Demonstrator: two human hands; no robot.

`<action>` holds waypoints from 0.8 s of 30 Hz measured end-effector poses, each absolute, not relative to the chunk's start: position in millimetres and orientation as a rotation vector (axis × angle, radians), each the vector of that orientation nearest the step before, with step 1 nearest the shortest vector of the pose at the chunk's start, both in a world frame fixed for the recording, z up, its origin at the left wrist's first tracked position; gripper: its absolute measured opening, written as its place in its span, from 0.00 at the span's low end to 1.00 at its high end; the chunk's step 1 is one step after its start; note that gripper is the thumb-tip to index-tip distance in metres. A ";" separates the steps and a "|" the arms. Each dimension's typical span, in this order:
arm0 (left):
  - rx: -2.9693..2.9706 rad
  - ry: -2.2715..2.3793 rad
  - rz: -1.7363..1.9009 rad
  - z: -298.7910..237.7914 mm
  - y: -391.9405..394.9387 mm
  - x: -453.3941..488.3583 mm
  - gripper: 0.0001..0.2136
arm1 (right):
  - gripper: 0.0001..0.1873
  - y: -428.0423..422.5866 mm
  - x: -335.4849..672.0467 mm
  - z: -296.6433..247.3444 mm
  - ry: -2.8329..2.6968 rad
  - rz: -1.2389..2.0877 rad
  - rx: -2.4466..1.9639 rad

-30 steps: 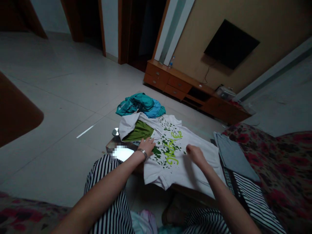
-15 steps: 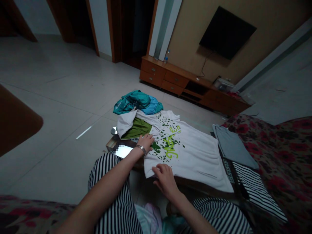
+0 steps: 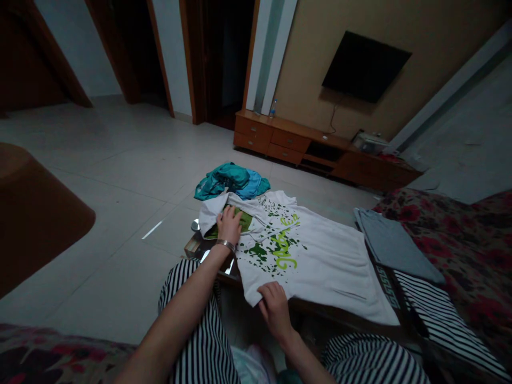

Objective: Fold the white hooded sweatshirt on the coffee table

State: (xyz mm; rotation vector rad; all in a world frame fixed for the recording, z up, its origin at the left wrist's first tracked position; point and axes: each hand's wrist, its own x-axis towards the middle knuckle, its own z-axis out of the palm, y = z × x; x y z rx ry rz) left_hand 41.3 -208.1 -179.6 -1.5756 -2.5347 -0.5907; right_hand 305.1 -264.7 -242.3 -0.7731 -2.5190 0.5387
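Note:
A white short-sleeved hooded shirt (image 3: 332, 256) with green splashes and lettering lies spread front-up over a low dark table (image 3: 236, 274). My left hand (image 3: 230, 224), a metal bracelet at its wrist, rests on the green-lined hood with its fingers apart. At the near sleeve, my right hand (image 3: 276, 306) has its fingers over the hem and its thumb beneath, pinching the cloth.
Crumpled teal and blue clothes (image 3: 234, 180) lie beyond the hood. Folded grey cloth (image 3: 394, 242) and black-and-white striped cloth (image 3: 440, 312) are at the right, beside a floral sofa (image 3: 436, 229). A brown rounded furniture piece (image 3: 40, 213) stands at left.
My left hand has moved from the shirt's neck area onto the green hood lining. My right hand has closed on the near sleeve's edge. The camera view has shifted slightly.

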 end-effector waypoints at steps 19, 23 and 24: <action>-0.786 -2.812 -0.851 -133.2 -213.7 -57.9 0.14 | 0.27 -157.8 116.0 -158.2 -2.415 0.834 -0.499; -0.833 -2.797 -0.863 -130.3 -212.2 -60.7 0.14 | 0.20 -154.2 40.3 -163.9 -2.550 0.994 -0.641; -0.859 -2.789 -0.859 -129.4 -212.4 -61.7 0.14 | 0.17 -152.2 26.9 -165.5 -2.556 1.030 -0.700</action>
